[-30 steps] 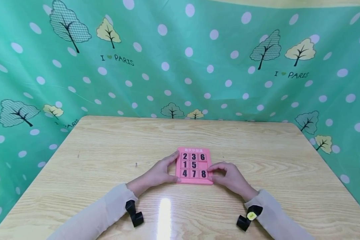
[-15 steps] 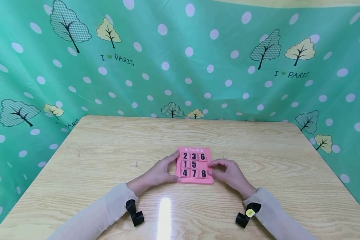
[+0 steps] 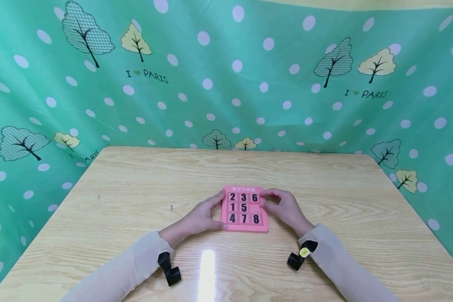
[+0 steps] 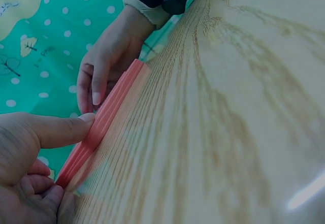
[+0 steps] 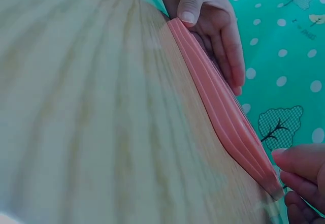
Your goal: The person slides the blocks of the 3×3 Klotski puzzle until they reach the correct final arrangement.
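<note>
A pink sliding number puzzle (image 3: pixel 245 227) lies flat on the table, with black-numbered square tiles. Its rows read 2 3 6, then 1 5 and a gap at the right, then 4 7 8. My left hand (image 3: pixel 198 217) grips the puzzle's left side, thumb at the near corner and fingers along the edge toward the far corner. My right hand (image 3: pixel 287 208) is at the right side, index fingertip beside the 6 tile (image 3: pixel 254 197) and thumb tip by the gap. In the right wrist view, the right thumb (image 5: pixel 294 159) is at the puzzle's edge, the other fingers bent below it.
The wooden table (image 3: pixel 154 176) spreads around the puzzle, with a bright light reflection (image 3: pixel 206 272) near its front. A green dotted curtain (image 3: pixel 226 84) with printed trees hangs behind and beside it. Each wrist wears a black strap-on camera (image 3: pixel 169 269).
My right hand has moved away from me along the puzzle's right edge, from beside the 8 to beside the 6. The tiles keep the same order, and the left hand stays put.
</note>
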Demonstrator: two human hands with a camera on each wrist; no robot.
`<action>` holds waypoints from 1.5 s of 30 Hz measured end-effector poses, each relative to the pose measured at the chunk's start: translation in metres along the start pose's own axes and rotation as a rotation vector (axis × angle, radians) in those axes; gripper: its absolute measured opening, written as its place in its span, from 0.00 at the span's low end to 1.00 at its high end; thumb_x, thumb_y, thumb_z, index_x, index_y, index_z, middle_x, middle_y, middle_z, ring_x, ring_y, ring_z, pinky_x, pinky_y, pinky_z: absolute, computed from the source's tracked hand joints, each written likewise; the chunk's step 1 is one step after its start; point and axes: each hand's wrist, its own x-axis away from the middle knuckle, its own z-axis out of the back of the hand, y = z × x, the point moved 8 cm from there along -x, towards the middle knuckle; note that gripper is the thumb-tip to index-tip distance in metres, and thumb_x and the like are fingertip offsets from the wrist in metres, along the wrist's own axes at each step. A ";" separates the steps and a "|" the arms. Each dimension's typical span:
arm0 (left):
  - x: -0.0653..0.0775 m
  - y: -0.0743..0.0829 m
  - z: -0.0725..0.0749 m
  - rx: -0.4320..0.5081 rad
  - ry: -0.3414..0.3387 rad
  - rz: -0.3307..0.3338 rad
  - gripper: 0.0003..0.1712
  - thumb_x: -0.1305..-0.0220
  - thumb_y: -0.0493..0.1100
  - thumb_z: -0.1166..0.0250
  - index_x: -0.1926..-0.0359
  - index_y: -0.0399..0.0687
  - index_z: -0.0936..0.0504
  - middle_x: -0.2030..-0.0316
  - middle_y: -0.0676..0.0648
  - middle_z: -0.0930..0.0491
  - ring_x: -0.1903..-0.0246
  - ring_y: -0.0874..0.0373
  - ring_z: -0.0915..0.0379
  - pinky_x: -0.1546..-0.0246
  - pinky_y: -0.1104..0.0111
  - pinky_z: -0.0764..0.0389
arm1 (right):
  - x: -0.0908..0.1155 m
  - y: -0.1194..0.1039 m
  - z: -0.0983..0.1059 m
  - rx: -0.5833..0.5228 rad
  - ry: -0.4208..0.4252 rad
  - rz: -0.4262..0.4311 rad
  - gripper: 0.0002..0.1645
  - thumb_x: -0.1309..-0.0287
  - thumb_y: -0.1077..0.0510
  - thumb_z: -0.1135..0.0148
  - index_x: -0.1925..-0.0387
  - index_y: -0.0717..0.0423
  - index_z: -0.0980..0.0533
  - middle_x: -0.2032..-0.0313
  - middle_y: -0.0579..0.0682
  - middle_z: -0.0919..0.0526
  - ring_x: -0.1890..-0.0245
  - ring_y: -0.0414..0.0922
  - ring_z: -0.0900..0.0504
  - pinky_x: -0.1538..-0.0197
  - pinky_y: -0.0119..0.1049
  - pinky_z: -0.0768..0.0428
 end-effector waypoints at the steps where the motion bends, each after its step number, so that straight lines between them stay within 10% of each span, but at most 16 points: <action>1: 0.000 0.000 0.000 0.004 -0.002 0.001 0.57 0.56 0.36 0.26 0.29 0.36 0.50 0.28 0.42 0.54 0.28 0.51 0.59 0.29 0.59 0.56 | -0.001 0.000 0.000 0.002 0.001 0.000 0.19 0.49 0.59 0.31 0.54 0.56 0.20 0.53 0.52 0.17 0.51 0.50 0.22 0.45 0.46 0.24; 45: 0.000 -0.002 0.000 0.033 0.004 0.014 0.58 0.56 0.36 0.26 0.28 0.38 0.51 0.27 0.43 0.55 0.28 0.51 0.59 0.29 0.60 0.55 | 0.006 -0.003 -0.004 -0.040 -0.033 0.010 0.15 0.50 0.62 0.31 0.58 0.54 0.18 0.56 0.49 0.16 0.50 0.48 0.22 0.44 0.45 0.24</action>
